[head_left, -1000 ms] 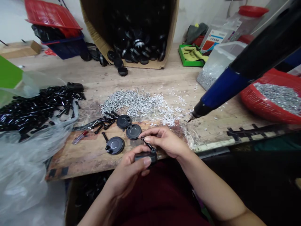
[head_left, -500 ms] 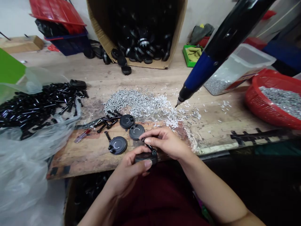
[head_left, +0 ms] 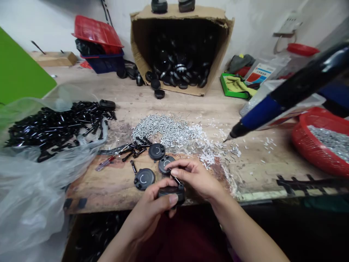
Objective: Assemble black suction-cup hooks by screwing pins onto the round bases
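Note:
My left hand (head_left: 156, 202) is closed around a round black plastic disc (head_left: 168, 193), thumb across its near side. With thumb and forefinger, my right hand (head_left: 197, 178) pinches the ringed end of a short black link arm (head_left: 176, 179). The arm's other end meets the lug at the disc's right edge; whether it is fastened there I cannot tell. Beyond my hands lie more black discs, one (head_left: 144, 178) at left and another (head_left: 156, 151) further back, plus one partly covered by my right fingers. A loose black link arm (head_left: 133, 166) rests beside the left disc.
Metal pins (head_left: 155, 125) and white plastic pieces (head_left: 208, 154) are heaped mid-bench. An electric screwdriver (head_left: 256, 114) hangs at right, near a red basket (head_left: 302, 145). At left is a plastic bag (head_left: 35, 189) with black arms. A cardboard box (head_left: 141, 51) of black parts stands behind.
The head view has tilted up and shifted left, so the bench sits lower and further right. Both hands keep the same hold on the disc and link arm.

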A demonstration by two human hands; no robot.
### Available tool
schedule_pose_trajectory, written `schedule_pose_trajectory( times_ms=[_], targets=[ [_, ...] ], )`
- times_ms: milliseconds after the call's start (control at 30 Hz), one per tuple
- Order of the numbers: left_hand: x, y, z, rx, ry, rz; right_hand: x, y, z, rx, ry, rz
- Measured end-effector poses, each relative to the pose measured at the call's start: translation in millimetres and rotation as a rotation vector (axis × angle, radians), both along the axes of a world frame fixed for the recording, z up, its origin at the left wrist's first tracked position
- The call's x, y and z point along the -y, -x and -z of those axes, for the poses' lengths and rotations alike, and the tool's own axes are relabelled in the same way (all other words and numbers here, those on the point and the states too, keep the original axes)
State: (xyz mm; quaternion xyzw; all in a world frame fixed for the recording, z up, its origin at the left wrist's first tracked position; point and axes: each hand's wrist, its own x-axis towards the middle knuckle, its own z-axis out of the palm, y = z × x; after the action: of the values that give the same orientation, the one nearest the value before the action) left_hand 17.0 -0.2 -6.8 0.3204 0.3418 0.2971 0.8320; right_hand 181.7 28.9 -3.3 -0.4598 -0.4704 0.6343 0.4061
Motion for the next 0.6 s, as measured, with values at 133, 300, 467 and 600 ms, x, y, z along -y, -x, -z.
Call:
schedule_pose_trajectory(
  times_ms=[133,300,467,600],
  targets=[
    [-7.7,6.2,-4.4,0.026,-0.008,-0.045,-12.3,8.0,-9.5,0.078,-0.086,-0.056],
    [-19.3,14.6,-8.3,0.039,0.016,-0.219,-57.5,25.3,-17.5,0.363,-0.377,-0.090],
    [-25.7,24.9,-11.6,0.045,0.009,-0.328,-130.1,47.4,-0.7,1.029,-0.711,-0.206],
    [-25.2,32.6,-11.9,0.045,0.014,-0.339,-164.8,57.9,21.0,1.164,-0.699,-0.278]
  ],
)
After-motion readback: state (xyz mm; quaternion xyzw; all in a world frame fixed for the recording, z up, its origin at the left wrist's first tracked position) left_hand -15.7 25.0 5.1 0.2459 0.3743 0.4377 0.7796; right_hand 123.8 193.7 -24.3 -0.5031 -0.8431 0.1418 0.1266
